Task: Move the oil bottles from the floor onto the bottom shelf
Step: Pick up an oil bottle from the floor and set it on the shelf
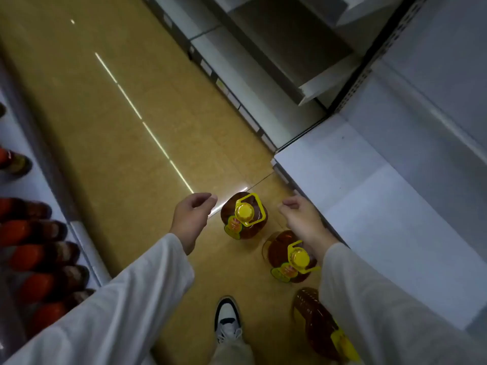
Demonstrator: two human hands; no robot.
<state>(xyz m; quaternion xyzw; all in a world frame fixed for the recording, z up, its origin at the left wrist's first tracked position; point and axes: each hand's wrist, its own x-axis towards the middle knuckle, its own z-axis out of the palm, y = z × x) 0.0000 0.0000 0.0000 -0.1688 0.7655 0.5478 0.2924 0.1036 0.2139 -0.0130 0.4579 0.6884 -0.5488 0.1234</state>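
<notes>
Below, a sneaker on the tan floor, three oil bottles standing beside the white bottom shelf, nearest one seemingly half hidden by a sleeve, left hand and right hand loosely curled, grasping nothing, flanking the farthest bottle.
</notes>
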